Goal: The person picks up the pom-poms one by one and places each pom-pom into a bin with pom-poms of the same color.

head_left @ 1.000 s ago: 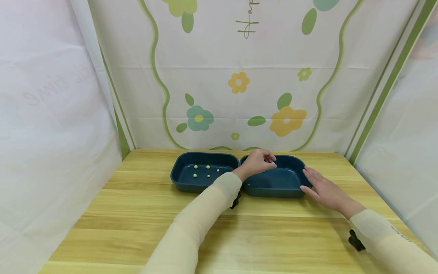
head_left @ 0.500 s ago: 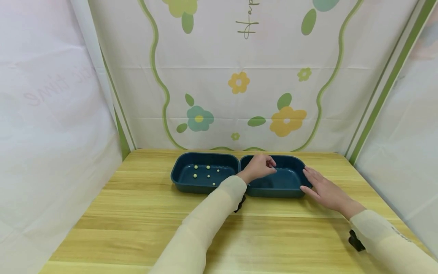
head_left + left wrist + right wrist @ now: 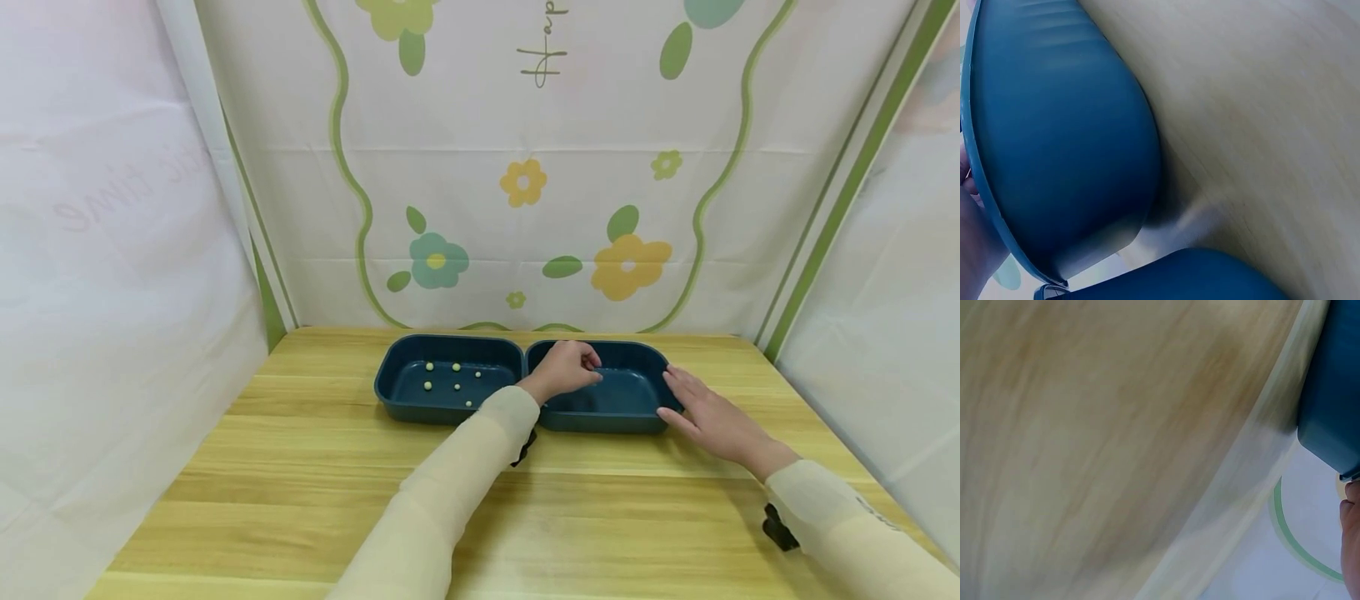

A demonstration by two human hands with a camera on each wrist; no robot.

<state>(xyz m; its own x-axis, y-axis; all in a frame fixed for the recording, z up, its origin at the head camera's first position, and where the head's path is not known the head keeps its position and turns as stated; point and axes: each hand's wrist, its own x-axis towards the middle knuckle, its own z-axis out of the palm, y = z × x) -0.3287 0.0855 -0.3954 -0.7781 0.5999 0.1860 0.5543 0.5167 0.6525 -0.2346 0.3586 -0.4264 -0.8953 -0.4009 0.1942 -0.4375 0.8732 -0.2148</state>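
Observation:
Two dark blue rectangular trays stand side by side on the table. My left hand (image 3: 566, 368) reaches down into the right tray (image 3: 622, 423) with its fingers curled and thumb near the forefinger. I cannot tell whether anything is pinched at the fingertips. In the left wrist view, a tray's outer wall (image 3: 1066, 137) covers most of that hand. My right hand (image 3: 708, 414) has its fingers stretched out against the right tray's right end; the right wrist view has its fingers (image 3: 1352, 515) at the tray's corner. Several small pale yellow balls (image 3: 428, 386) lie spread out in the left tray (image 3: 420, 412).
The trays sit towards the back of a wood-grain table (image 3: 300, 492). Behind it hangs a white cloth (image 3: 480, 108) printed with flowers, with more cloth on both sides. My left forearm, in a cream sleeve (image 3: 442, 492), crosses in front of the left tray's near right corner.
My left hand has lowered into the right tray; a small light blue thing at its fingertips a second ago no longer shows. Another ball came into sight beside the left sleeve. The right hand stays put.

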